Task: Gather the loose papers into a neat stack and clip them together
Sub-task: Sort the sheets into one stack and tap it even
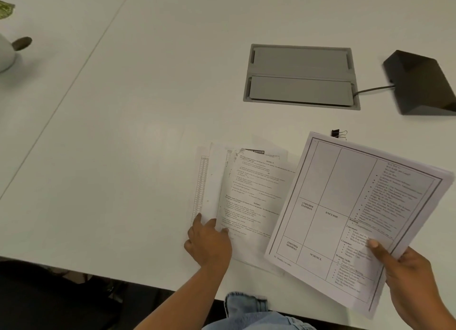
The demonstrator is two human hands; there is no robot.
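Several loose printed papers (pixel 249 194) lie fanned on the white table (pixel 138 122) near its front edge. My left hand (pixel 209 243) rests on their lower left corner, fingers spread on the sheets. My right hand (pixel 407 278) holds a stack of papers (pixel 345 218) with a timetable grid on top, thumb on the page, lifted and tilted over the right side of the loose sheets. A black binder clip (pixel 337 133) lies on the table just beyond the held stack's top edge, partly hidden by it.
A grey cable hatch (pixel 301 76) is set into the table beyond the papers. A black wedge-shaped device (pixel 422 83) with a cable sits at the right. A white pot (pixel 6 51) stands at the far left. The table's front edge runs near my lap.
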